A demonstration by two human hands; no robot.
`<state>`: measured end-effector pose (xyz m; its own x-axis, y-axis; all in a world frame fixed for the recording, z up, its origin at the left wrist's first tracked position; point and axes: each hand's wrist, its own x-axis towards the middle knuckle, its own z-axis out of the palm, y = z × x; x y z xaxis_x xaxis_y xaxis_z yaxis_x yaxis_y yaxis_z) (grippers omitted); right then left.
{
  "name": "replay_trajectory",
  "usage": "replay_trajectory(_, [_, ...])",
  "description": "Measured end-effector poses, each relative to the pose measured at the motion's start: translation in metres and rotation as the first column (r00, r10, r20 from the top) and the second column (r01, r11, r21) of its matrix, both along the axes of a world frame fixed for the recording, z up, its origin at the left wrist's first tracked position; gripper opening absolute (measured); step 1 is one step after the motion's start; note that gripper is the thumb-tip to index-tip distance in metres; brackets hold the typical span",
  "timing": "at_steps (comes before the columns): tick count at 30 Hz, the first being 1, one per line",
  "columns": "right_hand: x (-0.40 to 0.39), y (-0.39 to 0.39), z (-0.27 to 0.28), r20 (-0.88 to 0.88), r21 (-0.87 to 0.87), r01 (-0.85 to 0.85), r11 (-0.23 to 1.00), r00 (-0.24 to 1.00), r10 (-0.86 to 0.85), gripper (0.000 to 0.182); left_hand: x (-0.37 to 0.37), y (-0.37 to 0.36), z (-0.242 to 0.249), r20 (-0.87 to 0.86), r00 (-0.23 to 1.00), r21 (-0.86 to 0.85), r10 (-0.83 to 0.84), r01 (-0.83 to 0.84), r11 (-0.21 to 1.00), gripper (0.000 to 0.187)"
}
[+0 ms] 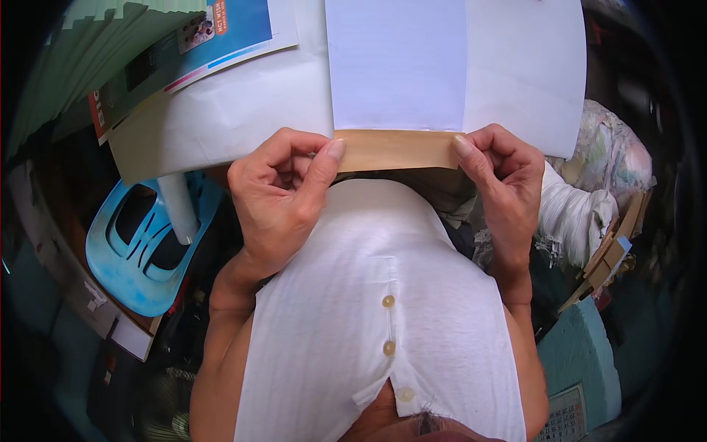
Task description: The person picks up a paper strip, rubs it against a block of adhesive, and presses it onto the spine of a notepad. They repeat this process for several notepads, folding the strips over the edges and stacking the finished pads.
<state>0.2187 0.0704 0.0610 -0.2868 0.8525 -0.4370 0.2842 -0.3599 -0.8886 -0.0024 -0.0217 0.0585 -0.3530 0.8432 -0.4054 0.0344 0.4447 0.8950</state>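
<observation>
A brown paper strip [398,151] runs crosswise along the near edge of a pale lavender sheet [399,66]. My left hand [283,191] is closed on the strip's left end, thumb on top and fingers curled beneath. At the other end, my right hand [504,177] pinches the strip's right corner in the same way. The strip looks flat and taut between both thumbs. Under the lavender sheet lies a broad white sheet [526,81], which covers the work surface and reaches its front edge.
Stacked greenish papers [96,59] rise at the upper left beside a printed blue sheet [239,33]. A blue plastic chair [110,250] stands at lower left. Stuffed plastic bags [607,155] and cardboard pieces [611,258] sit on the right, above a calendar [565,416].
</observation>
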Motion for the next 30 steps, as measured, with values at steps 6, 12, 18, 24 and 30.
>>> replay_trajectory(6, [-0.0026,0.003,0.0055,0.053,-0.036,-0.019,0.999,0.998,0.021,0.019,-0.0009,0.0017,0.001,0.004,1.0,-0.005,-0.011,0.011,1.0,0.009])
replay_trajectory(12, [-0.0025,0.0036,0.0042,0.054,-0.04,-0.019,0.999,0.998,0.021,0.02,0.0004,0.0048,0.0053,0.029,0.999,-0.067,0.039,-0.037,0.997,0.008])
replay_trajectory(18, [-0.0035,0.004,0.0042,0.058,-0.049,-0.007,0.999,0.998,0.01,0.021,-0.0003,0.005,0.0039,0.016,0.999,-0.057,0.036,-0.035,0.998,0.008])
replay_trajectory(24, [-0.0054,0.0053,0.0059,0.096,-0.05,-0.019,0.999,0.995,0.023,0.022,0.0003,0.0053,0.0021,0.016,0.999,-0.048,0.046,-0.045,0.998,0.009])
replay_trajectory(30, [-0.0054,0.0042,0.0044,0.092,-0.017,-0.015,1.0,0.996,0.016,0.022,0.0008,0.0056,0.0017,0.035,0.998,-0.045,0.049,-0.047,0.998,0.01])
